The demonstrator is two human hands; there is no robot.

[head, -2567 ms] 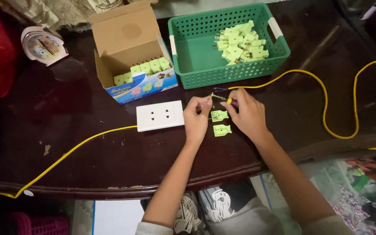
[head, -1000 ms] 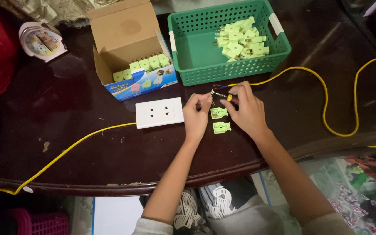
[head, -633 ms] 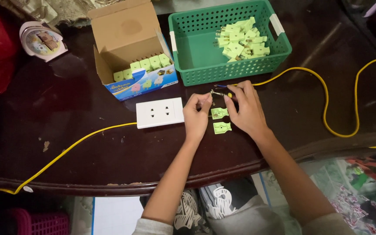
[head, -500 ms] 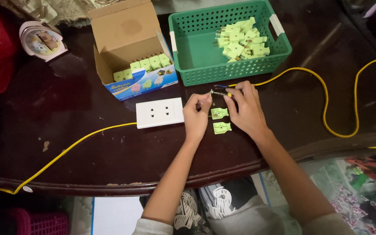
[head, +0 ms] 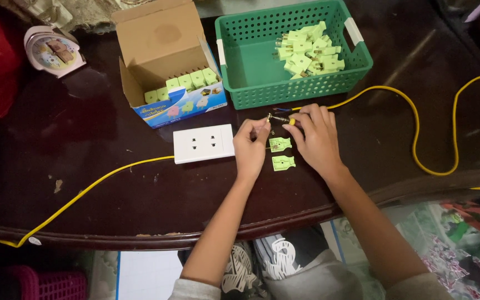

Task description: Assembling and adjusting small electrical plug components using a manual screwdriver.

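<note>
Yellow cable (head: 418, 119) is ending between both hands, just near of the green basket (head: 251, 72): the right hand (head: 318, 139) is pinching its tip, the left hand (head: 251, 145) is closing fingertips on the bared wire. Since a moment ago, little is changing; the hands are staying put, with two plug halves (head: 282, 154) lying untouched between them.

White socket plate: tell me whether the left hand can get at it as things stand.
Probably yes. The socket plate lies just beside the left hand, with only bare table between, though its fingers are pinching the yellow cable's end.
</note>
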